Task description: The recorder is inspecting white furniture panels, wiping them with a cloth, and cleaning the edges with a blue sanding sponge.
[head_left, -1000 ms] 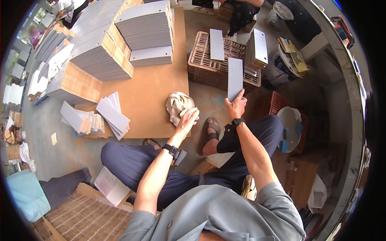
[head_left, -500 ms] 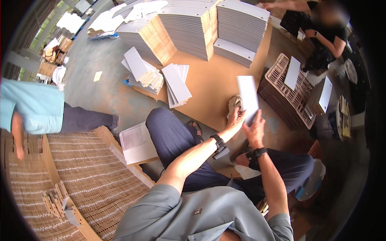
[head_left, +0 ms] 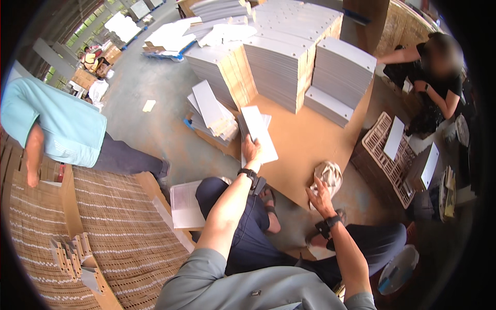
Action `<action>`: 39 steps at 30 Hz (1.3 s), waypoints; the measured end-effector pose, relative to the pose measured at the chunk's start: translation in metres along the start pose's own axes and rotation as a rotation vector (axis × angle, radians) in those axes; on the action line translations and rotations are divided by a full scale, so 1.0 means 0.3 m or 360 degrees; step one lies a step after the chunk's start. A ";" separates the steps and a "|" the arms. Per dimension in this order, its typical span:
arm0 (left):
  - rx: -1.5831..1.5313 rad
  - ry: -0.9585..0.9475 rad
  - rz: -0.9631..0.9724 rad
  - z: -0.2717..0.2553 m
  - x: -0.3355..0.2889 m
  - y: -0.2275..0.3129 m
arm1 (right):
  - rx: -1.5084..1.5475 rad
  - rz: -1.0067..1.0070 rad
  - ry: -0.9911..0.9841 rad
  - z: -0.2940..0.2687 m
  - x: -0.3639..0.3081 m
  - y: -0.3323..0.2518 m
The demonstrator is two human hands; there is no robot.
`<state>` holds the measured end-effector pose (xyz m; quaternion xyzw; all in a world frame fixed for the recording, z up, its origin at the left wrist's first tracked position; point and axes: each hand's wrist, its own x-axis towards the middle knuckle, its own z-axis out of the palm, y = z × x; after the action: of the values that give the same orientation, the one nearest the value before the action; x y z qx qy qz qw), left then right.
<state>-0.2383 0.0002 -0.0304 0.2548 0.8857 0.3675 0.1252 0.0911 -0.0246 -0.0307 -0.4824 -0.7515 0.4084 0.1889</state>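
A flat, pale grey-white board [head_left: 265, 138] is gripped at its left edge by my left hand [head_left: 252, 151], over a small pile of similar boards at the left side of the cardboard sheet. At the sheet's near corner lies a crumpled beige cloth [head_left: 330, 178]. Beside the cloth is my right hand [head_left: 322, 199], its fingers apart and holding nothing; whether the fingertips touch the cloth is hard to make out. Left of the held board, more loose boards [head_left: 207, 103] lie fanned in a stack.
Tall stacks of grey boards [head_left: 274, 61] stand behind on the brown cardboard [head_left: 294, 150]. A plastic crate [head_left: 380, 133] with boards sits at right, near a seated person [head_left: 439, 77]. Another person [head_left: 62, 121] stands left beside a big carton of slotted pieces [head_left: 121, 217].
My left hand has carried the board leftward from near the cloth to the small pile. My right hand has let go of the board and is beside the cloth. The view has shifted.
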 end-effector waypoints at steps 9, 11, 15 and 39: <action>0.0462 0.0047 0.0213 0.081 -0.042 -0.019 | -0.0036 -0.0447 -0.0071 -0.328 -0.003 0.020; 0.0036 0.0002 0.0513 0.043 -0.016 -0.023 | -0.0119 -0.0314 -0.0044 -0.409 0.007 -0.069; -0.0337 -0.0459 0.0694 0.141 -0.131 0.210 | 0.0060 -0.0054 0.0052 -0.717 -0.116 -0.081; -0.0704 -0.2593 0.0415 0.856 -1.209 1.281 | 0.1040 0.0986 0.0948 -1.538 -0.255 0.648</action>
<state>0.3092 0.1845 0.0774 0.5091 0.3907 0.2455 0.7265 0.5504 0.1462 0.0974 -0.6925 -0.3216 0.5031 0.4049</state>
